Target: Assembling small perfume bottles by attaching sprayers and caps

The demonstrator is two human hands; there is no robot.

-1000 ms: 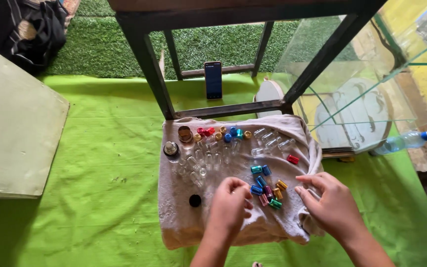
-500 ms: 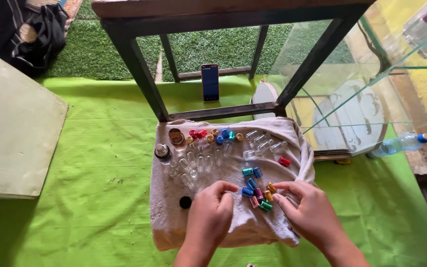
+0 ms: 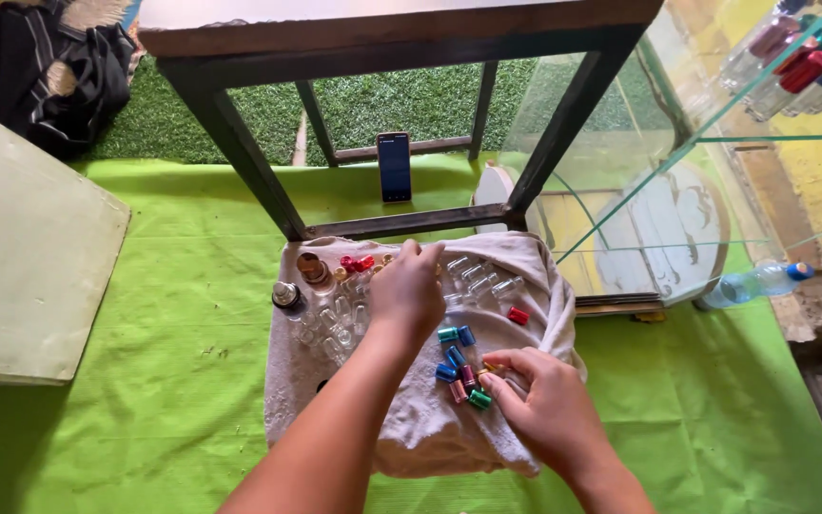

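- Caps (image 3: 459, 366), little coloured metal ones, sit mid-towel (image 3: 430, 438); right hand (image 3: 549, 414) pinches one.
- Left hand (image 3: 409, 290) reaches over glass vials (image 3: 335, 319) near the far edge, grip hidden, can't tell.

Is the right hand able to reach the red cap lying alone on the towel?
Probably yes: the red cap lies uncovered on the towel, just beyond the right hand, with nothing between them.
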